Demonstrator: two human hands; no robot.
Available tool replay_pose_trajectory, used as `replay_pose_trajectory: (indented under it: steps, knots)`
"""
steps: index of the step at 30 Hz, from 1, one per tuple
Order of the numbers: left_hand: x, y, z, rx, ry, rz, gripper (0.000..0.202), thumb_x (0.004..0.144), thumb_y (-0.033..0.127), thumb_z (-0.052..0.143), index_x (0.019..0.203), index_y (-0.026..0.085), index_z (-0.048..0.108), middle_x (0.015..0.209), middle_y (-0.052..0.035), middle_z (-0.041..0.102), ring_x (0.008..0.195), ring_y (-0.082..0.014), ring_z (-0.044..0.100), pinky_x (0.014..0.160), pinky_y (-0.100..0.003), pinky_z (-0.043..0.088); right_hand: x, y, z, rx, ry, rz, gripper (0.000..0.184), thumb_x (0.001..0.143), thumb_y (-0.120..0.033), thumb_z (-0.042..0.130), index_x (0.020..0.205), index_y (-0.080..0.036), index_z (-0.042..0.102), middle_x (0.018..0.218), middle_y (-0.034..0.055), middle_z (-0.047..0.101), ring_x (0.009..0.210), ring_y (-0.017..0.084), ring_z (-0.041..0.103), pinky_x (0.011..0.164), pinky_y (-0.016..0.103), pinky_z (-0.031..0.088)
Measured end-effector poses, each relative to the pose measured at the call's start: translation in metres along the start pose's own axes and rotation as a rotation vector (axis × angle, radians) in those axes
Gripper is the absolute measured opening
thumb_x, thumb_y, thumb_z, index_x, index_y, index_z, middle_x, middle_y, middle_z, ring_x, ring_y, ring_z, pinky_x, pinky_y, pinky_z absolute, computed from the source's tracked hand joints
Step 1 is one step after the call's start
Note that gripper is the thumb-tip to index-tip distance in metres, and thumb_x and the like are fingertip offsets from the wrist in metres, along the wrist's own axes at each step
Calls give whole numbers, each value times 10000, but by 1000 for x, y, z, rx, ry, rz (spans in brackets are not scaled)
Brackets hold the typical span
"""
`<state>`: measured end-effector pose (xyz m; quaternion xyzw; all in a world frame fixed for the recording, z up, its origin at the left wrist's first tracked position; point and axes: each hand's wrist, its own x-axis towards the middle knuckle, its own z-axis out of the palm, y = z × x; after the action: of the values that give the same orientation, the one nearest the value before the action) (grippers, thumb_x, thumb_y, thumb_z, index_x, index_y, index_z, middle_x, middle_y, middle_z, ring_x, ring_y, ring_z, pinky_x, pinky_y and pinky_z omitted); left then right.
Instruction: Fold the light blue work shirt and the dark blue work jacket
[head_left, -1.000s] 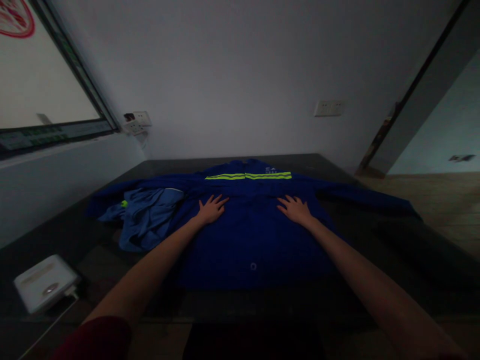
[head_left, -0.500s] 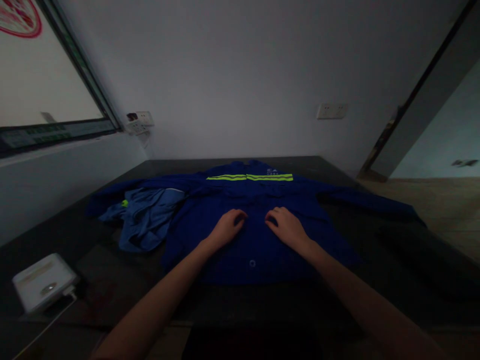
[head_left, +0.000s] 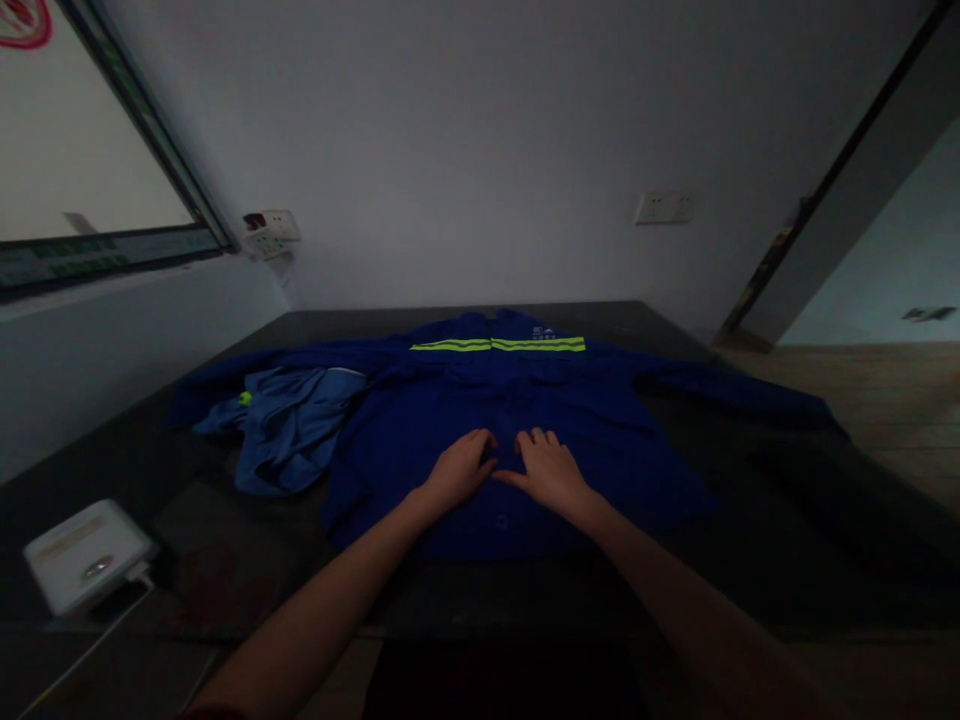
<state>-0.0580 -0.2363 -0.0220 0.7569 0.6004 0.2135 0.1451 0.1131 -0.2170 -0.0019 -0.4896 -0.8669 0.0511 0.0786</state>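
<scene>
Blue jacket [head_left: 585,410] lies front up on the dark table [head_left: 615,318], collar at its far end, hem nearest the wearer, both sleeves stretched out sideways. A second ago the two hands rest flat and well apart on its chest, fingers fanned; half a second ago they are curled and closer together. Now they nearly meet over its middle, the left hand [head_left: 459,468] just left of its centre line and the right hand [head_left: 551,474] just right of it.

Each hand is bent into a loose curl, a narrow gap showing between thumb and fingers, the right thumb reaching toward the left one. No cloth shows lifted in either gap, and whether the fingertips touch the jacket is hard to tell in this dim light. That reads as attention shifting from the jacket's two sides to its centre front, though nothing there looks folded.

Most else stays put: the bright yellow stripes [head_left: 537,344] run level across the jacket's chest, the pale ring mark [head_left: 502,522] sits near its hem, the crumpled lighter blue cloth [head_left: 300,430] overlaps its left-lying sleeve, and the white box [head_left: 88,555] stands well apart, left of its hem.
</scene>
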Motion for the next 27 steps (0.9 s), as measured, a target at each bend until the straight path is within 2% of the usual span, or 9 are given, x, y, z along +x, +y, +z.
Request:
replay_pose_trajectory:
  steps: [6, 12, 19, 23, 27]
  knots:
    - [2, -1, -2, 15, -2, 40, 104, 824, 180, 537, 928, 187, 532, 922, -37, 595, 850, -176, 567, 749, -284, 436, -1, -3, -4, -24, -45, -10, 343, 796, -395, 573, 1052, -168, 542, 1126, 153, 548, 1017, 290, 497, 749, 369, 419]
    - [1, 8, -6, 232, -18, 21, 95, 860, 268, 529, 863, 181, 567, 890, -46, 604, 861, -200, 574, 733, -306, 396, 1, -1, -5, -72, -17, -32, 208, 805, -205, 505, 992, -164, 586, 1017, 119, 601, 946, 247, 536, 748, 322, 418]
    - [0, 12, -5, 325, 18, 58, 125, 902, 263, 450, 928, 205, 557, 912, -40, 603, 867, -188, 572, 718, -290, 370, 6, 2, 4, -30, 73, -40, 119, 827, -241, 534, 920, -193, 591, 977, 65, 623, 926, 211, 552, 739, 290, 415]
    - [0, 16, -11, 317, 85, 76, 141, 908, 273, 437, 918, 209, 562, 917, -41, 604, 855, -189, 567, 735, -299, 370, 9, 8, 3, 128, 86, -11, 86, 832, -205, 523, 883, -203, 592, 928, 46, 644, 884, 187, 588, 726, 275, 417]
    - [-1, 18, -16, 263, 126, 70, 159, 912, 277, 424, 912, 211, 568, 892, -41, 609, 831, -183, 562, 742, -299, 379, 13, 18, -3, 389, 201, 13, 98, 847, -200, 507, 898, -213, 590, 906, 35, 672, 852, 179, 620, 741, 279, 433]
